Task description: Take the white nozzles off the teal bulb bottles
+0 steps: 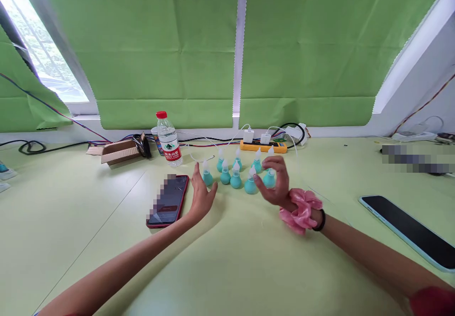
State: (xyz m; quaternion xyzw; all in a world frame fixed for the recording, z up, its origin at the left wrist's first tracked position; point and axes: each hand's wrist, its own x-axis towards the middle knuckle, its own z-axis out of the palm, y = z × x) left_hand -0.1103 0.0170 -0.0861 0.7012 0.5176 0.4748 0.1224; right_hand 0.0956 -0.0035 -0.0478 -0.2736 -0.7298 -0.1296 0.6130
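Note:
Several small teal squeeze bulbs with pale, pointed nozzles stand upright in a cluster at the middle of the table. One teal bulb (236,180) is near the front of the group. My left hand (202,193) is open at the cluster's left side, thumb apart from the fingers, close to the leftmost bulb (207,179). On the right, my right hand (277,183) curves with thumb and fingers apart. Between them shows another bulb (269,179), partly covered; whether the hand touches it I cannot tell. The thumb tip overlaps the front right bulb (250,186) in view.
A red-cased phone (170,199) lies left of my left hand, and a light-blue-cased phone (408,230) lies at the right. Behind stand a water bottle (169,143), a cardboard box (121,152) and a yellow power strip (263,147) with chargers and cables.

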